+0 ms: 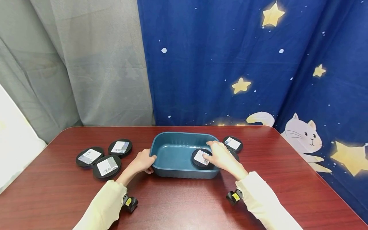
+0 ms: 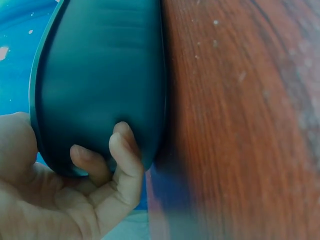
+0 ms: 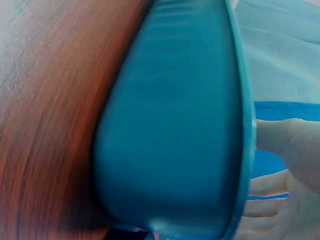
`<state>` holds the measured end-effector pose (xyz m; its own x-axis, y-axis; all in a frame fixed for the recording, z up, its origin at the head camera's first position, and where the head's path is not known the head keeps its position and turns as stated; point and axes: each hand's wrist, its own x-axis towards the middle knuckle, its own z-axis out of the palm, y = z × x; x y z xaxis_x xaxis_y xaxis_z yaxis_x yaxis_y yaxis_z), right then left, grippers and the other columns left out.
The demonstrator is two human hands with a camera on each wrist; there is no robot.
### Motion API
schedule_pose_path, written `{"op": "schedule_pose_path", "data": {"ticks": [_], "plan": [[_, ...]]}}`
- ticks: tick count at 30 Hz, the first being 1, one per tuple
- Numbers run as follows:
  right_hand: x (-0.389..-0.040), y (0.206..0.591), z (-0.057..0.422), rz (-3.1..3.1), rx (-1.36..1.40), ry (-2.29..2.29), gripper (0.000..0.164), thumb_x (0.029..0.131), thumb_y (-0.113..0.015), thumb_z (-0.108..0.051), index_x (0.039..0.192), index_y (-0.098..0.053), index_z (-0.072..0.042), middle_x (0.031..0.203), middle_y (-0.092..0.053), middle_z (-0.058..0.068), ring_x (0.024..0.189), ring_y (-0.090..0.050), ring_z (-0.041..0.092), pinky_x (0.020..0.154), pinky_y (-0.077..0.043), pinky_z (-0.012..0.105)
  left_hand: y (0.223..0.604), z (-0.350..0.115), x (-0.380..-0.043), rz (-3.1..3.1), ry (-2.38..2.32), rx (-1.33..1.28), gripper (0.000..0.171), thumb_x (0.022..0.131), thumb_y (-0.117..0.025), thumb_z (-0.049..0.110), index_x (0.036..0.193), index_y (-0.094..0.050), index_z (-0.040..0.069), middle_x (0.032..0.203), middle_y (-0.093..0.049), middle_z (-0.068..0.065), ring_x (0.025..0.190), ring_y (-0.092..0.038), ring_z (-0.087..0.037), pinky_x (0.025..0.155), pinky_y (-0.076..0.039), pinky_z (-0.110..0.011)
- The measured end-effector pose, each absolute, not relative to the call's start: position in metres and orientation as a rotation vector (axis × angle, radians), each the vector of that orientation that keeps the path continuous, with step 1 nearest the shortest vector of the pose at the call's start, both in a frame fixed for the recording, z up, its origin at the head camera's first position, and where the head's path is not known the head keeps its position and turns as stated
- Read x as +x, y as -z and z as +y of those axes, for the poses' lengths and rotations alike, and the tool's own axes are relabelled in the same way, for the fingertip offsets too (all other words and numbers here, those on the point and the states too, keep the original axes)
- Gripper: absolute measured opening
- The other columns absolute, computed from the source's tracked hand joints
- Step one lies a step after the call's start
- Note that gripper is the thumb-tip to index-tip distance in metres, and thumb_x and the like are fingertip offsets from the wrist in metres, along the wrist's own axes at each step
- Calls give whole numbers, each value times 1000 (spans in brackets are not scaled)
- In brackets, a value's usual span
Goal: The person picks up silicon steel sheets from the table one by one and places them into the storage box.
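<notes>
A blue-green rectangular bin (image 1: 184, 173) stands on the table. My left hand (image 1: 144, 160) grips its left end, the thumb at the rim and fingers curled against the outer wall, as the left wrist view shows. Inside the bin, toward the right, lies a flat black round disc (image 1: 201, 157) with a white label. Over the right rim reaches my right hand (image 1: 221, 155), its thumb and fingers spread beside that disc; in the right wrist view the fingers pass behind the rim, so their tips are hidden.
Three similar labelled discs sit left of the bin: one at the back (image 1: 120, 147), a left disc (image 1: 89, 157) and a front disc (image 1: 107, 166). Right of the bin is another disc (image 1: 232, 144), with a further one (image 1: 234, 155) partly hidden by the right hand. Curtains (image 1: 201, 64) hang behind the table.
</notes>
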<state>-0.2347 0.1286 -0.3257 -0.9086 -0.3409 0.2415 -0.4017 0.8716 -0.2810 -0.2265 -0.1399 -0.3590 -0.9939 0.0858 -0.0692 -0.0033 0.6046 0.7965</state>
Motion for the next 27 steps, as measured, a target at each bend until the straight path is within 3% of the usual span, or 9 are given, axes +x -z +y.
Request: {"op": "schedule_pose_path", "data": {"ticks": [11, 15, 22, 27], "plan": [[-231, 331, 164, -2520, 468, -632, 18, 75, -61, -2, 91, -61, 6, 83, -63, 17, 78, -61, 29, 70, -49, 41, 359, -140, -227, 2677, -1380, 40, 23, 81, -38, 3, 95, -50, -10, 52, -55, -15, 37, -54, -16, 40, -49, -30], [-235, 339, 182, -2534, 407, -614, 15, 74, -58, 1, 88, -60, 6, 79, -63, 17, 73, -61, 30, 65, -49, 43, 360, -140, -227, 2678, -1379, 34, 23, 81, -37, 3, 95, -49, -10, 52, -54, -16, 36, -53, -15, 39, -49, -30], [-236, 355, 208, -2727, 316, -573, 24, 73, -60, -7, 92, -59, 8, 78, -59, 19, 72, -57, 32, 64, -45, 45, 361, -139, -228, 2690, -1362, 37, 23, 82, -37, 3, 96, -49, -10, 51, -54, -15, 36, -53, -15, 39, -48, -29], [-232, 360, 215, -2883, 329, -544, 43, 72, -64, -16, 103, -54, 12, 88, -57, 24, 79, -55, 35, 71, -45, 47, 360, -138, -228, 2688, -1360, 23, 24, 81, -37, 4, 97, -49, -10, 51, -54, -15, 36, -53, -15, 39, -48, -29]]}}
